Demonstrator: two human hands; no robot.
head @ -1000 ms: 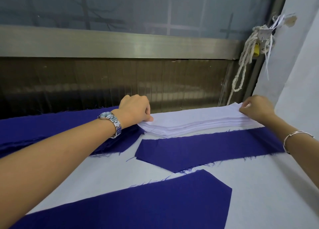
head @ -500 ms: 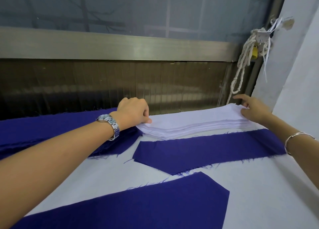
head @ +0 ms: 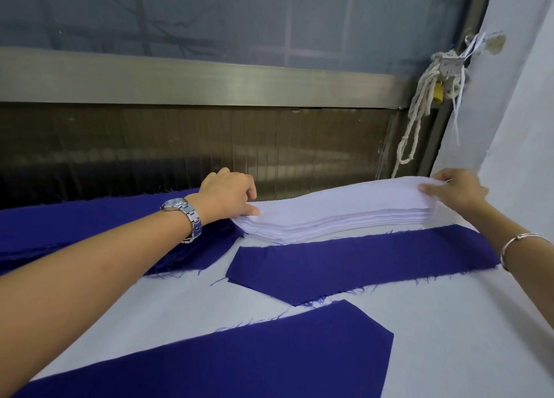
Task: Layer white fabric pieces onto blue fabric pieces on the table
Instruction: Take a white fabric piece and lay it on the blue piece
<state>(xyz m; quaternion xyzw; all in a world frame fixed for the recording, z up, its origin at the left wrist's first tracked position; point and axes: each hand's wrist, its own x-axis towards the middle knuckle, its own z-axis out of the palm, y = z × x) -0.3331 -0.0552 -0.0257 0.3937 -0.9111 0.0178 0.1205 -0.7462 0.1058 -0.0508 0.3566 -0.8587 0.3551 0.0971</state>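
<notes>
Pale table cover (head: 449,352) under everything. Nearest: large blue piece (head: 239,364), flat, no white on it. Beyond: blue strip (head: 359,259), frayed edges, also uncovered. Just behind the strip: white stack (head: 329,215), left end touching blue pile (head: 75,227). Left hand (head: 227,195) at the stack's left end, fingers curled, thumb and forefinger pinching the top corner. Right hand (head: 458,188) at the right end, pinching top layers, edge raised off the rest. Likely step: peeling off one white piece. Separate a single ply at both ends first, lift level, keep taut, lay edge-to-edge on the blue strip, avoid dragging lower plies. Far back: window rail (head: 209,80), rope (head: 419,122) hanging at right.
</notes>
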